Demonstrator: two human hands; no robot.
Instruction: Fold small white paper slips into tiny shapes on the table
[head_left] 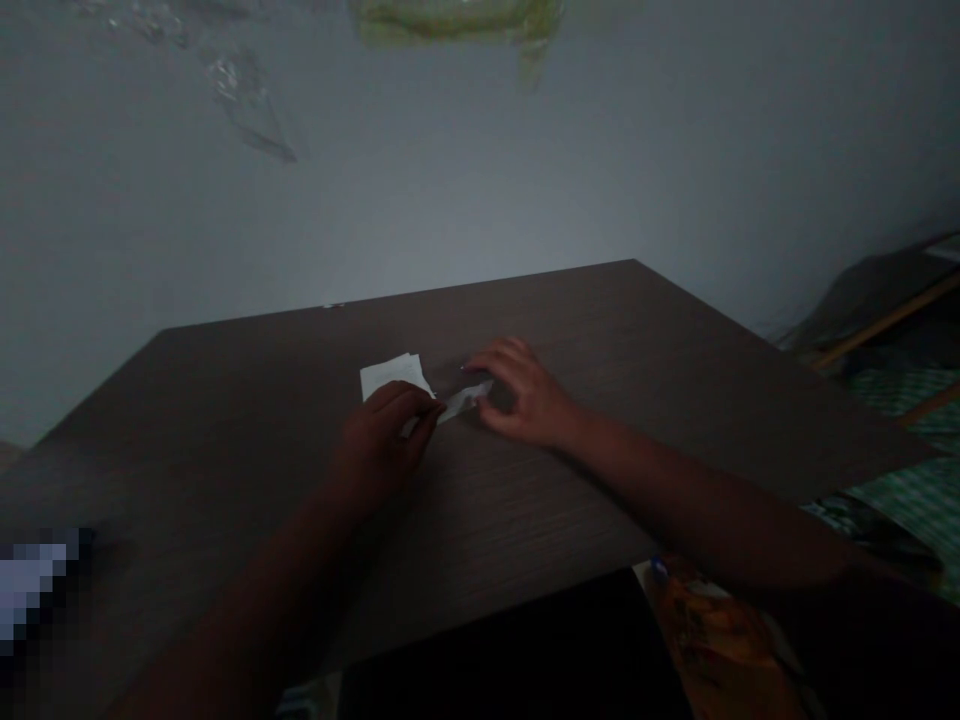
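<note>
A small white piece of paper [394, 375] lies on the dark wooden table [225, 420], partly folded into a narrow strip that runs to the right. My left hand [390, 430] is closed in a pinch on the paper's near edge. My right hand [521, 392] rests on the strip's right end, fingers curled and pressing it onto the table. The middle of the paper is hidden under my left fingers. The scene is dim.
A plain pale wall [480, 180] rises right behind the table's far edge. At the right lie a green checked cloth [911, 490] and wooden sticks [885, 325]. An orange patterned object [720, 650] sits below the table's near edge.
</note>
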